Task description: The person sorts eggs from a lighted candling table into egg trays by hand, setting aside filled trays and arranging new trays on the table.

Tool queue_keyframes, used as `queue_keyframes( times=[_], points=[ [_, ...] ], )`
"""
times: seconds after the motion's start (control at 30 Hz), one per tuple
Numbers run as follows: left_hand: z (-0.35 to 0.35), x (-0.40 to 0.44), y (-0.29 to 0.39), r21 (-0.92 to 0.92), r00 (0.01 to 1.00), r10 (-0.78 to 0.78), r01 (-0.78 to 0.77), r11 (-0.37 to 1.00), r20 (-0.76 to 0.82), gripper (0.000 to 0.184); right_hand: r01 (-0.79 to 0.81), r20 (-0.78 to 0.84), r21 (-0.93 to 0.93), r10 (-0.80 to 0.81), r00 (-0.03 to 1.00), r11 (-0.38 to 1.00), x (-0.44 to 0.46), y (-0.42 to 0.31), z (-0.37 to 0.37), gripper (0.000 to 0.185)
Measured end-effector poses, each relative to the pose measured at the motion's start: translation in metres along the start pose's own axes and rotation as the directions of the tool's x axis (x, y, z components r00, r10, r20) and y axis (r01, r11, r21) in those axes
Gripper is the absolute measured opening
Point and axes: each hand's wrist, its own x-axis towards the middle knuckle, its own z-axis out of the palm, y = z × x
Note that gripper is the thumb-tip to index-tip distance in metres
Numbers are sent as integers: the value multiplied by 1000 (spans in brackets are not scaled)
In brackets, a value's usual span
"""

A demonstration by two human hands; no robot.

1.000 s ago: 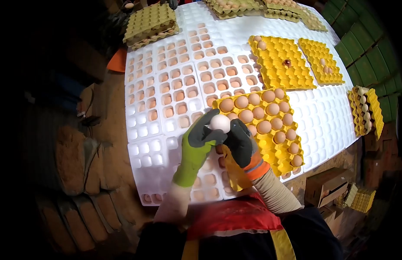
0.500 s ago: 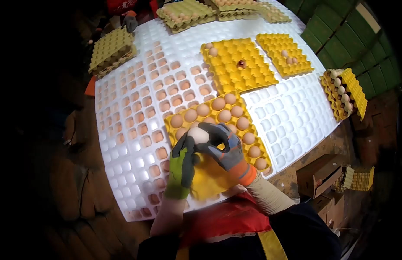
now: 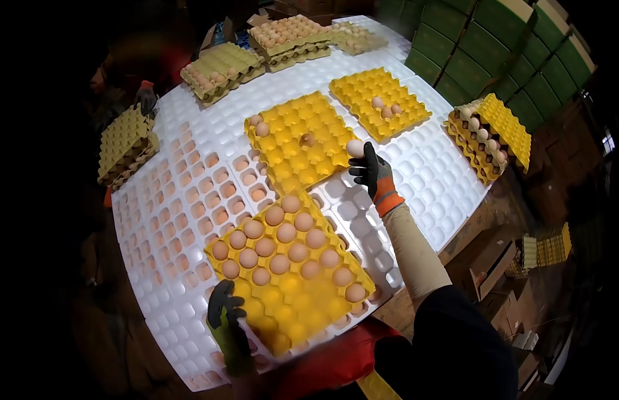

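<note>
My right hand [image 3: 373, 175], in a grey and orange glove, reaches over the white moulded trays with a pale egg [image 3: 355, 148] at its fingertips, beside the middle yellow tray [image 3: 303, 160]. That tray carries two eggs at its far left corner and a cracked-looking one near its centre. Close to me lies another yellow tray [image 3: 276, 310] with several brown eggs [image 3: 279, 264] in its far and right cells. At its left edge my left hand [image 3: 224, 310], in a green and grey glove, has curled but separated fingers and holds nothing.
White trays [image 3: 169, 280] with sunken eggs spread left. A third yellow tray [image 3: 379, 100] lies farther back, with stacked egg trays [image 3: 486, 140] at the right edge. Grey-green trays [image 3: 223, 70] line the far side. A co-worker's gloved hand [image 3: 147, 97] is at the far left.
My hands have separated. My right hand has moved forward and right with the pale egg; my left hand has let go of it and moved down and left. The view has swung right.
</note>
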Motion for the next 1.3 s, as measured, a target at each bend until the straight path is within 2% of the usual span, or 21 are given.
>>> queue_keyframes(
  times=[0.17,0.2,0.27,0.33,0.43,0.47,0.53,0.57,0.6,0.63,0.67,0.73,0.8,0.87,0.93,1.0,1.07,1.13,1.2,1.23,1.3],
  points=[
    [-35,-16,-23,57,944,-195,217,974,-266,41,163,-254,-13,-161,954,986,57,2,-51,45],
    [-31,-17,-19,58,944,-197,219,974,-265,41,228,-252,-125,-253,934,966,79,3,-69,43],
    [-23,-22,-4,231,934,-111,197,953,-341,41,387,-224,-596,-608,761,704,134,10,-107,46],
    [-27,-21,-9,247,931,-136,228,942,-340,41,308,-135,-832,-707,694,461,151,-12,-112,47],
    [-43,-8,-36,147,931,-165,223,964,-326,39,160,-1,-964,-610,793,210,157,-30,-107,47],
    [-60,4,-52,-377,931,-365,328,866,-28,40,82,41,-995,-520,853,56,161,-30,-102,49],
    [-28,-4,-23,-74,934,-281,271,960,-219,38,145,104,-989,-660,744,8,189,-17,-117,53],
    [-12,-10,-8,85,921,-235,273,958,-311,37,328,234,-945,-729,644,-13,198,-12,-126,54],
    [-15,-14,-11,183,962,-99,148,972,-254,38,359,184,-926,-697,693,112,173,-23,-110,48],
    [-6,-14,2,126,952,-133,173,977,-275,40,506,213,-840,-740,638,195,140,-28,-88,39],
    [-18,-15,-14,158,976,-50,85,984,-213,41,518,158,-750,-649,744,412,98,-29,-66,32],
    [-10,-12,-17,165,983,66,-37,986,-172,46,620,342,-607,-541,769,498,31,-10,-43,24],
    [4,-9,-2,394,993,55,-11,919,-101,44,677,590,-484,-365,720,554,-50,-1,-8,23],
    [12,7,-6,639,886,412,-446,627,213,37,722,739,-543,-165,654,428,-113,-3,20,25],
    [39,16,7,706,920,321,-380,598,223,34,878,884,-424,-111,455,223,-149,-4,43,29],
    [53,31,9,679,772,439,-625,385,460,40,908,914,-397,30,404,-135,-170,3,60,33],
    [68,44,1,656,679,455,-717,238,577,40,923,945,-321,-1,328,-214,-169,24,59,35],
    [72,49,-4,658,711,431,-693,294,556,39,913,931,-341,51,360,-221,-177,14,60,38],
    [66,51,-1,608,807,384,-590,532,448,39,874,867,-455,-137,479,174,-182,3,46,38],
    [57,48,4,537,873,329,-482,693,359,39,696,789,-541,-1,614,473,-177,-3,37,38],
    [24,43,0,181,955,105,-160,970,279,39,460,708,-444,-13,706,769,-176,-7,32,49]
  ],
)
